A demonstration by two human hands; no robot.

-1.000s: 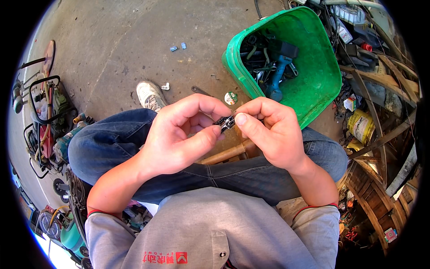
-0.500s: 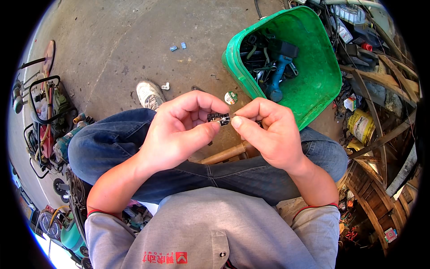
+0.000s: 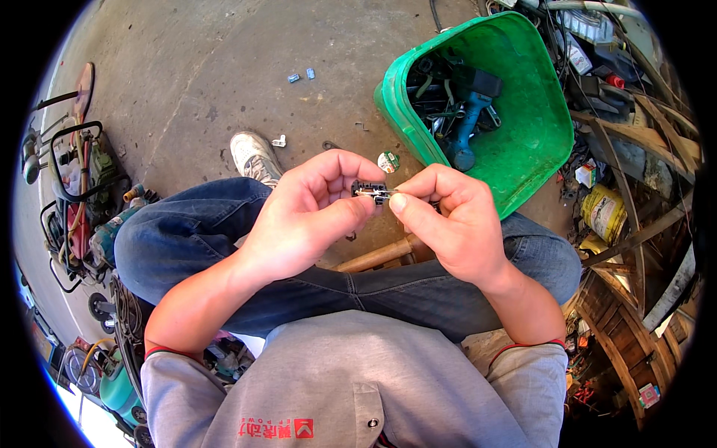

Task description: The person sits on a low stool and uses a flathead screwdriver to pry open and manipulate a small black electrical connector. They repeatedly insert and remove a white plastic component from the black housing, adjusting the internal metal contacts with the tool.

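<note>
Between my two hands, above my lap, is a small black plastic part with thin metal strips on it. My left hand is closed on its left end, thumb below and forefinger curled above. With thumb and forefinger pressed together, my right hand pinches a thin metal piece at the part's right end. Whether that piece is joined to the black part I cannot tell. Behind my hands, a small round green-and-white piece lies on the ground.
A green bin lies tipped at the right, holding a blue cordless power tool and other tools. Two small blue pieces and a white clip lie on the concrete. Scrap wood fills the far right; a wooden handle lies below my hands.
The black part has turned slightly in my left fingers, and more of its metal strips show. Both hands keep their grip. The whole view has shifted a little.
</note>
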